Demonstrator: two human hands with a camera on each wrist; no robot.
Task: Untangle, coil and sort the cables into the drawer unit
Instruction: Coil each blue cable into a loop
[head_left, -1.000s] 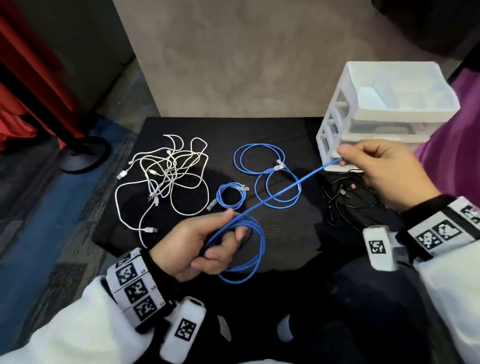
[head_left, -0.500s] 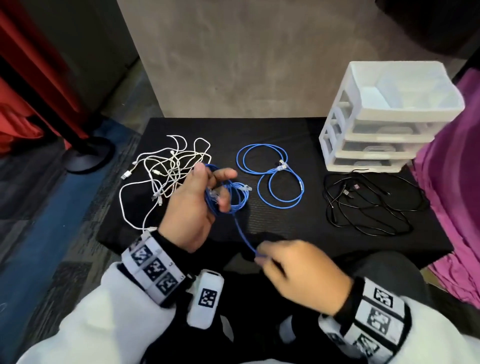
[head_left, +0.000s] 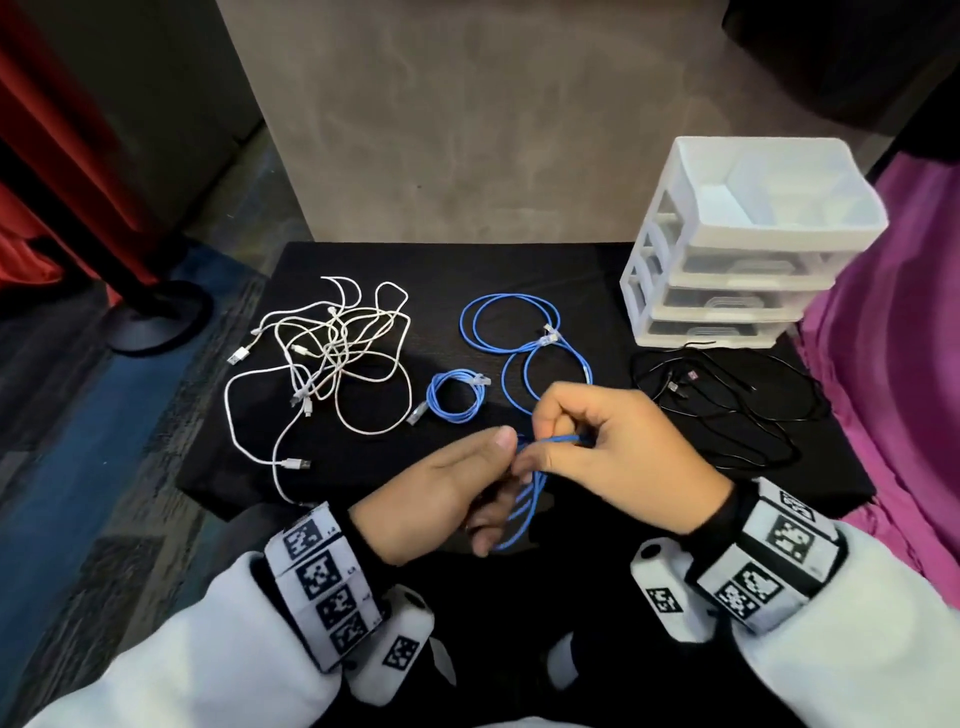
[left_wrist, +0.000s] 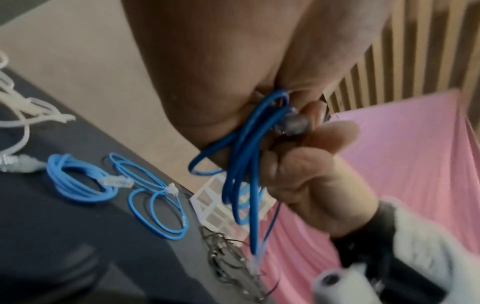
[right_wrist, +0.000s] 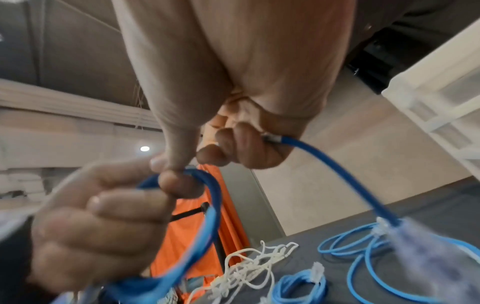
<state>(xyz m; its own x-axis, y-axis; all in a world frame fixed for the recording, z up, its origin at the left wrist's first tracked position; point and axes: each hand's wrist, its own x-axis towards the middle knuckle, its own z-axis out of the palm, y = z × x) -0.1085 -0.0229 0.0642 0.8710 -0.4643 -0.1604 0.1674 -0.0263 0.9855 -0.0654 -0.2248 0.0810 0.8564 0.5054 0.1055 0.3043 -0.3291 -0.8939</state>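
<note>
Both hands meet above the black table's near edge: the left hand (head_left: 441, 493) grips a coiled blue Ethernet cable (head_left: 524, 506), while the right hand (head_left: 618, 452) pinches its free end. No writing is legible.

Looks like a staged recording corner in an indoor room, not a real office or workshop. A low black table (head_left: 571, 270) stands against a plain grey-beige partition wall (head_left: 467, 130), carpet floor (head_left: 62, 467) in blue and grey patches. Red drape (head_left: 67, 130) on a round-based stand (head_left: 156, 317) at left, magenta cloth (head_left: 893, 389) at right. White plastic drawer unit (head_left: 727, 270) on the table; wooden slat wall (left_wrist: 415, 51) behind.
</note>
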